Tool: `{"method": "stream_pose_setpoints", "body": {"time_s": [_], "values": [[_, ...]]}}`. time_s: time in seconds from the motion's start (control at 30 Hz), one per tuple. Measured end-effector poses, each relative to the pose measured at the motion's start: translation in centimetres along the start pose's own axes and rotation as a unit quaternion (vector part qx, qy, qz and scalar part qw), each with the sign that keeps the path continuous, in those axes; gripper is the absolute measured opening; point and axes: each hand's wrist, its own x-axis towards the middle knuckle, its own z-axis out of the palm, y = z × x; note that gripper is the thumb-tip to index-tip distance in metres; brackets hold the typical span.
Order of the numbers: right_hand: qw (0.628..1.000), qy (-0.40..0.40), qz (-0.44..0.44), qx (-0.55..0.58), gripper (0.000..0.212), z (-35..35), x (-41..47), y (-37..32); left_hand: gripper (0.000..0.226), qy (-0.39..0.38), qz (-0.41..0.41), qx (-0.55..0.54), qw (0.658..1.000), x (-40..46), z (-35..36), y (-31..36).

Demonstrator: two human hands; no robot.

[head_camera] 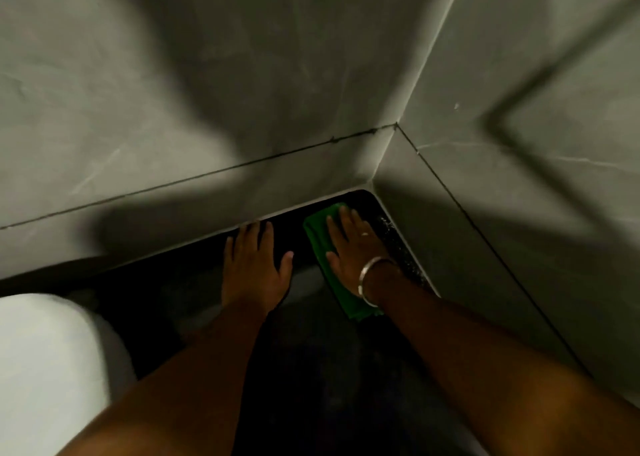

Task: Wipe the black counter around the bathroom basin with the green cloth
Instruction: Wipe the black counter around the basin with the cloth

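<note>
Grey tiled walls corner the black counter (pixel 180 303); right hand (pixel 356 247) flat, fingers spread, pressing green cloth (pixel 332 275) into the back corner, left hand (pixel 252 268) open, empty, braced beside; cloth may bunch against wall.

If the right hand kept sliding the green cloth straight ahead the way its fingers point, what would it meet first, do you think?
Probably the grey wall behind the black counter: the right hand lies flat on the green cloth, fingers aimed into the corner.
</note>
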Motion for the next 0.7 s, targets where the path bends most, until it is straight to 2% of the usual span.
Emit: {"method": "stream_pose_setpoints", "body": {"time_s": [0.07, 0.2, 0.33, 0.43, 0.57, 0.63, 0.7], "values": [[0.999, 0.039, 0.006, -0.002, 0.066, 0.1, 1.6, -0.4, 0.068, 0.02, 0.001, 0.0, 1.0, -0.7, -0.7, -0.1], [0.986, 0.099, 0.099, 0.091, 0.06, -0.2, 4.0, 2.0, 0.067, 0.013, -0.005, -0.003, 1.0, -0.1, -0.6, 0.1], [0.993, 0.071, 0.056, 0.069, 0.061, -0.5, 3.5, 3.5, 0.07, 0.011, -0.01, -0.003, 1.0, -0.2, -0.9, 0.3], [0.996, 0.047, 0.071, 0.023, 0.073, 0.5, -2.0, 4.5, 0.067, -0.005, -0.013, 0.009, 1.0, -0.2, -1.2, 0.4], [0.992, 0.051, 0.112, 0.007, 0.069, 2.9, -14.9, 4.1, 0.068, -0.014, -0.016, 0.009, 1.0, -0.2, -1.4, 0.6], [0.994, 0.051, 0.091, 0.009, 0.059, 3.5, -16.7, 3.9, 0.068, -0.013, -0.013, 0.009, 1.0, -0.2, -1.3, 0.5], [0.996, 0.069, 0.047, 0.02, 0.055, 2.9, -14.3, 4.2, 0.068, -0.007, -0.01, 0.008, 1.0, -0.2, -1.0, 0.3]]}}
